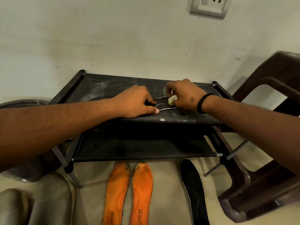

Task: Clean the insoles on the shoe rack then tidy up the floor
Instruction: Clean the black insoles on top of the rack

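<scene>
A black insole (162, 104) with a pale edge lies on the dusty top shelf of the black shoe rack (113, 86). My left hand (138, 101) presses down on the insole with its fingers and thumb. My right hand (183, 95) grips a small yellow-green brush or sponge (172, 100) against the insole's right part. On the floor below lie two orange insoles (129, 194) side by side and one black insole (194, 192) to their right.
A dark brown plastic chair (266, 143) stands at the right, close to the rack. Two grey shoes (40, 200) sit at the lower left, and a dark round object (21, 103) is at the left. A wall socket (211, 5) is above.
</scene>
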`<state>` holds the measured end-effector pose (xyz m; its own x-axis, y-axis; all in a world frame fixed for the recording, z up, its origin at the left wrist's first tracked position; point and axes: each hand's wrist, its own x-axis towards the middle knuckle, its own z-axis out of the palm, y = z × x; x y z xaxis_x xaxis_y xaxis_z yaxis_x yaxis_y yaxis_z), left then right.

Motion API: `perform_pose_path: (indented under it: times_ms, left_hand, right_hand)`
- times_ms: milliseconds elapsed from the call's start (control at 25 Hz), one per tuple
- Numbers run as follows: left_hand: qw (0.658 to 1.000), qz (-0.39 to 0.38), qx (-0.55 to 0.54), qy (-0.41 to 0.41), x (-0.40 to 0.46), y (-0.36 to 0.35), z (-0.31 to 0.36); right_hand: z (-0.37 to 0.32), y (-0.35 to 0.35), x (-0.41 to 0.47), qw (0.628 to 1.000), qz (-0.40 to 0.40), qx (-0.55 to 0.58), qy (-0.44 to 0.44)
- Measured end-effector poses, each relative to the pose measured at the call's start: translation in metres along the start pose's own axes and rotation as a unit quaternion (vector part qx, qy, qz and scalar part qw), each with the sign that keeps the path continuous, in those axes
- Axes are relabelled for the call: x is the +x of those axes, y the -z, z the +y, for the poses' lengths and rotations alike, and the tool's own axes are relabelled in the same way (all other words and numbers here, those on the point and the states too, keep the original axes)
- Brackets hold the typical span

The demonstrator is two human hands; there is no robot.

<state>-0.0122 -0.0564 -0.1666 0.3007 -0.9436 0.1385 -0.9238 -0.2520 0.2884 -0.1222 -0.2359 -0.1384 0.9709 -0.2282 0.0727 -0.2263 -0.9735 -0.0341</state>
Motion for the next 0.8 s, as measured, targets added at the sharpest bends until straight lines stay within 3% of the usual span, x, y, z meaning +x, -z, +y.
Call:
perform_pose_path:
  times_ms: [120,320,520,800]
  left_hand:
    - [1.0,-0.002,-0.006,0.004,-0.001,0.001,0.001]
    - [1.0,0.005,-0.005,0.002,-0.001,0.0,0.0]
    - [1.0,-0.001,-0.013,0.003,-0.003,0.002,0.003]
    - [1.0,0.007,-0.007,0.001,0.0,-0.001,0.0]
  right_hand:
    - [0.004,0.002,0.008,0.999,-0.003,-0.024,-0.047]
    - [-0.012,-0.002,-0.002,0.998,-0.058,-0.02,0.014]
    - [0.005,0.002,0.003,0.998,-0.02,-0.032,-0.056]
    - [-0.006,0.002,-0.009,0.998,-0.058,-0.001,0.001]
